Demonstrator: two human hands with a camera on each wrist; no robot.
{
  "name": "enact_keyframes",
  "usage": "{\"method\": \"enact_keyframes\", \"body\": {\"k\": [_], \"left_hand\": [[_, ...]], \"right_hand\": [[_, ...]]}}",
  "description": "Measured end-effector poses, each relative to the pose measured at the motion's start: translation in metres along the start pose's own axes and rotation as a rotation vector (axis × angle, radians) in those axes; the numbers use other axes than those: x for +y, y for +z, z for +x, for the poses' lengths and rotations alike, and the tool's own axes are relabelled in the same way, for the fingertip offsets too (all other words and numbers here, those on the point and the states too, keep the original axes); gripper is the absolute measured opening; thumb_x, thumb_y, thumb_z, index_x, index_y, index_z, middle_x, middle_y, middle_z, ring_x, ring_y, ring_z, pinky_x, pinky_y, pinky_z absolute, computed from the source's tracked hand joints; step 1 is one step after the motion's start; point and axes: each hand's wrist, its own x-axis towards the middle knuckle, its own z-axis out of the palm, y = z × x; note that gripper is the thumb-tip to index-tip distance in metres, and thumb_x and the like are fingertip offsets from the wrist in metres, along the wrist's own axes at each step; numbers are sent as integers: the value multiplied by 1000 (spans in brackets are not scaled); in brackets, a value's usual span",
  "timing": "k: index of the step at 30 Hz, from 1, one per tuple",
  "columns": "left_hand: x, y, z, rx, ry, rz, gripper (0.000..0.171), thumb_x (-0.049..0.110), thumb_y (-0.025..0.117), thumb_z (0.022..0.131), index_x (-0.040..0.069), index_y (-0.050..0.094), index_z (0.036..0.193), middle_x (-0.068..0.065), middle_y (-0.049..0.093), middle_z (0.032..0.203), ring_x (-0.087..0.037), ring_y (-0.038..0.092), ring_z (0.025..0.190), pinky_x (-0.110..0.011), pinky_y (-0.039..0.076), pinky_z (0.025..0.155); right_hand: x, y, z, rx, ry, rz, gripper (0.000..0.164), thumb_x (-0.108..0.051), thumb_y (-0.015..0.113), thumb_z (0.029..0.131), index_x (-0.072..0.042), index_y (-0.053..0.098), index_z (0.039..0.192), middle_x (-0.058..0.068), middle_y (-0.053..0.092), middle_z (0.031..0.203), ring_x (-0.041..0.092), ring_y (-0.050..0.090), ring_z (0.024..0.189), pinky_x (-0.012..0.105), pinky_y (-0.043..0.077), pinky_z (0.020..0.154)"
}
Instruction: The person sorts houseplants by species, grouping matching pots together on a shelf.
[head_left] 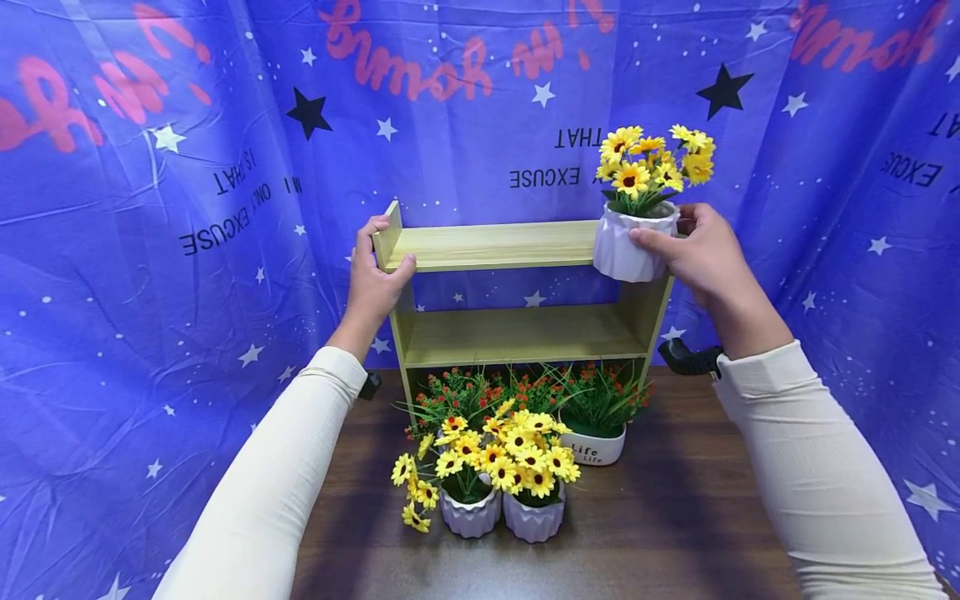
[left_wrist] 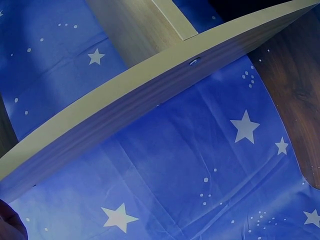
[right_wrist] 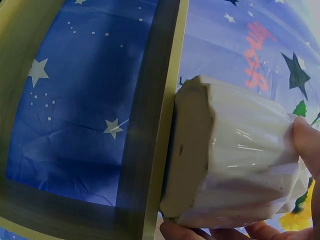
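A small two-tier wooden shelf (head_left: pixel 495 246) stands at the back of a dark wooden table (head_left: pixel 675 517). My left hand (head_left: pixel 378 271) grips the top board's left end, thumb in front and fingers over the edge. My right hand (head_left: pixel 693 250) holds a white ribbed pot of yellow flowers (head_left: pixel 633 242) at the top board's right end. In the right wrist view the white ribbed pot (right_wrist: pixel 240 160) has its base level with the top board's edge (right_wrist: pixel 162 130), fingers (right_wrist: pixel 305 142) wrapped round it. The left wrist view shows the shelf's side panel (left_wrist: pixel 140 105) from below.
In front of the shelf stand two more white ribbed pots of yellow flowers (head_left: pixel 495 467), and behind them a white "Life" pot (head_left: pixel 596 442) and other plants with red blooms (head_left: pixel 465 392). A blue starred cloth (head_left: pixel 150 250) hangs behind and at both sides.
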Motion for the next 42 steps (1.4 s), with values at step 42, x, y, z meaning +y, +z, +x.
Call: {"method": "enact_keyframes", "body": {"k": [42], "left_hand": [[-1,-1,-1,1,8,1,54,3,74,81,4,48,129,-3,47,147,-28,43,119,-40,32,100]], "right_hand": [[-8,15,65,-235,210,130,93,-34,69,91,6,8,149,15,37,132,18,52,107,24,52,81]]}}
